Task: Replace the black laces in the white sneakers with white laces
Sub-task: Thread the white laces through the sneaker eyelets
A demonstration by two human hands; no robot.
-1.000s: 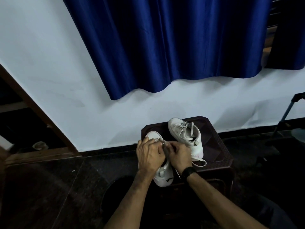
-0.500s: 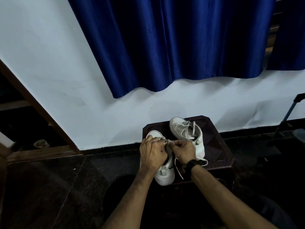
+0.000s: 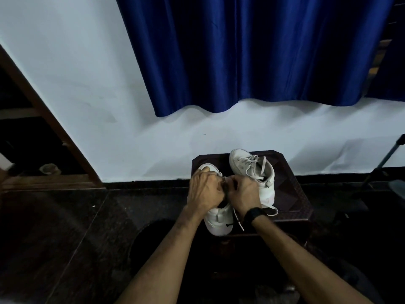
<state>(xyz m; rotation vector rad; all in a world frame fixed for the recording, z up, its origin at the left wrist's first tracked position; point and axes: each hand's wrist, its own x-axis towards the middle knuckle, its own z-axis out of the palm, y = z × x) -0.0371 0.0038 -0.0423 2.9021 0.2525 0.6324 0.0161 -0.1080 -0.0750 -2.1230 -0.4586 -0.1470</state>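
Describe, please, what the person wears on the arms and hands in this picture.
Both forearms are bare, with no sleeves in view. The left hand has no glove, and no ring or band is visible on it. The right hand is also without a glove, and a black watch or band with a wide dark face sits on its wrist. No other markings can be made out.

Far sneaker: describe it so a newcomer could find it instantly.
Below the blue curtain, a dark stool stands against the white wall. Two white sneakers sit on it; the far sneaker is the right one, nearer the wall. Nobody touches it, and it is already laced white.
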